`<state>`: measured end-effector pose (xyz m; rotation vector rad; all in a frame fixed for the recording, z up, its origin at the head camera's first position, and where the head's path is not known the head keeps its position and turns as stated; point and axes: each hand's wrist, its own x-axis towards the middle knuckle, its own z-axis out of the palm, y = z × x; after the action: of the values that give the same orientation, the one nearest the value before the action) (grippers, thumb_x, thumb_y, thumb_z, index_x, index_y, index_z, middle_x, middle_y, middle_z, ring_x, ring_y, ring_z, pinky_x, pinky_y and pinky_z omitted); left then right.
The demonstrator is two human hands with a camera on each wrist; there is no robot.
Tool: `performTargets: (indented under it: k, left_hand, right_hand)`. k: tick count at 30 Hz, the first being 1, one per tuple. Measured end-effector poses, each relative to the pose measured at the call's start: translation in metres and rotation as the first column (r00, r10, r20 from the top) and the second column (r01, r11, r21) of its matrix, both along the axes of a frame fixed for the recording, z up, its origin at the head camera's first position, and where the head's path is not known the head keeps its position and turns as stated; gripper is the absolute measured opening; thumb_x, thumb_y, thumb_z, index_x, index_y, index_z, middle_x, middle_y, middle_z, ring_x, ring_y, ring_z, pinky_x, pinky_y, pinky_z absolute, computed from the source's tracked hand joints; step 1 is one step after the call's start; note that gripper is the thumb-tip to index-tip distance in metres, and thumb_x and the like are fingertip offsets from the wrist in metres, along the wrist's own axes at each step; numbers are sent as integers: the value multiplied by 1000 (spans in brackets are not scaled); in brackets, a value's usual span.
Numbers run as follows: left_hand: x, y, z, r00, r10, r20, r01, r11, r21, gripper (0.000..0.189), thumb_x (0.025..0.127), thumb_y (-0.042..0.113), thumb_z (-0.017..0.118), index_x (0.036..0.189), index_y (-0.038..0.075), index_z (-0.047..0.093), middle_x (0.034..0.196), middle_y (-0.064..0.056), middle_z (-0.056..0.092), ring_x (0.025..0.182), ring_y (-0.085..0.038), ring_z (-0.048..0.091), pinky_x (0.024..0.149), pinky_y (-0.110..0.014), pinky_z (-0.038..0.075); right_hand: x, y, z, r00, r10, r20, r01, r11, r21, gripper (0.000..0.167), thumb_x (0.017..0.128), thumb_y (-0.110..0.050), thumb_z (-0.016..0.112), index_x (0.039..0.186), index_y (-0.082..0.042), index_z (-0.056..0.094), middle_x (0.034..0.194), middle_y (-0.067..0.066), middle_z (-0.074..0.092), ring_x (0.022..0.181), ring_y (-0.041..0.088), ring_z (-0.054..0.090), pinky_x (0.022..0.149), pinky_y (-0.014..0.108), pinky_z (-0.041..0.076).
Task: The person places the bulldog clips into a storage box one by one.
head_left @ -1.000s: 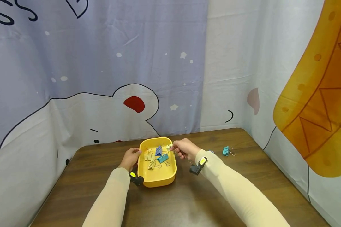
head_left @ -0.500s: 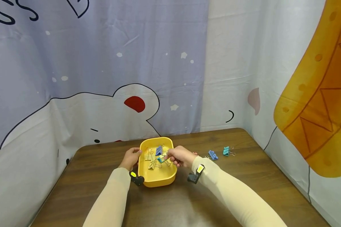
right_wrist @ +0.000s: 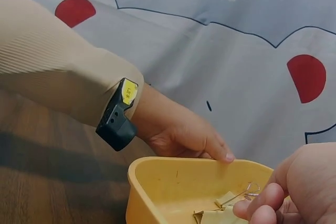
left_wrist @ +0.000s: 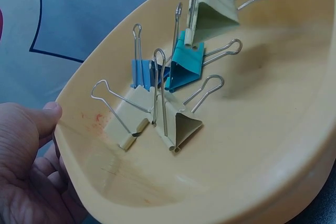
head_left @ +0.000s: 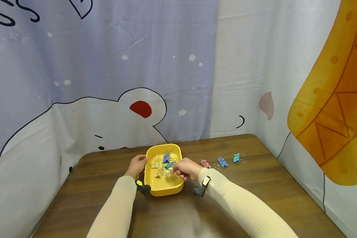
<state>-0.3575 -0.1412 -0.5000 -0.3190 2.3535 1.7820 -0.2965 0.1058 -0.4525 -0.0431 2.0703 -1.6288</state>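
My left hand (head_left: 136,167) grips the left rim of a yellow plastic basket (head_left: 165,192), its thumb on the rim and its fingers outside the wall. Over the basket's right side reaches my right hand (head_left: 188,168), pinching a pale yellow binder clip (left_wrist: 215,14). In the left wrist view that clip hangs above the others, with a shadow under it; the right hand is outside this view. On the basket floor lie a teal binder clip (left_wrist: 186,64), a blue binder clip (left_wrist: 140,73) and two more pale yellow binder clips (left_wrist: 126,116).
To the right of the basket, a pink binder clip (head_left: 205,163), a blue binder clip (head_left: 222,162) and a teal binder clip (head_left: 236,158) lie on the brown wooden table (head_left: 166,215). A printed curtain (head_left: 190,82) hangs behind the table.
My right hand has carried the pale yellow binder clip from the basket's right rim inward and toward me, uncovering the pink and blue clips on the table. My left hand keeps its grip on the rim.
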Motion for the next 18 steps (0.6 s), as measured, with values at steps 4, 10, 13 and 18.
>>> performTargets:
  k: [4,10,13,18]
  left_hand:
    - [0,0,0,1000,0,5,0,1000,0,41,108,22,50,144,2,47,135,-23,54,107,-32,64,81,-38,60]
    - [2,0,1,1000,-5,3,5,1000,-12,42,108,23,50,144,2,47,136,-23,54,107,-32,64,80,-37,60]
    - [1,0,1,1000,1,7,-1,1000,-8,42,108,24,50,144,3,47,136,-21,54,106,-30,64,79,-36,60]
    - [-1,0,-1,1000,2,2,-2,1000,-2,42,108,23,50,144,2,47,136,-22,54,105,-29,64,77,-34,60]
  right_hand:
    - [0,-2,-1,1000,-1,4,1,1000,15,29,86,-7,53,100,11,71,54,-6,44,40,3,38,37,16,33]
    - [-1,-3,-3,1000,-4,23,3,1000,19,29,89,-7,54,103,13,70,54,-6,44,40,4,40,37,17,36]
    - [-1,-3,-3,1000,-11,24,11,1000,14,28,91,-7,56,106,13,70,54,-6,45,41,5,41,37,17,37]
    - [-3,-1,-3,999,-33,18,33,999,5,30,89,-7,57,107,13,70,54,-6,44,41,5,41,37,17,37]
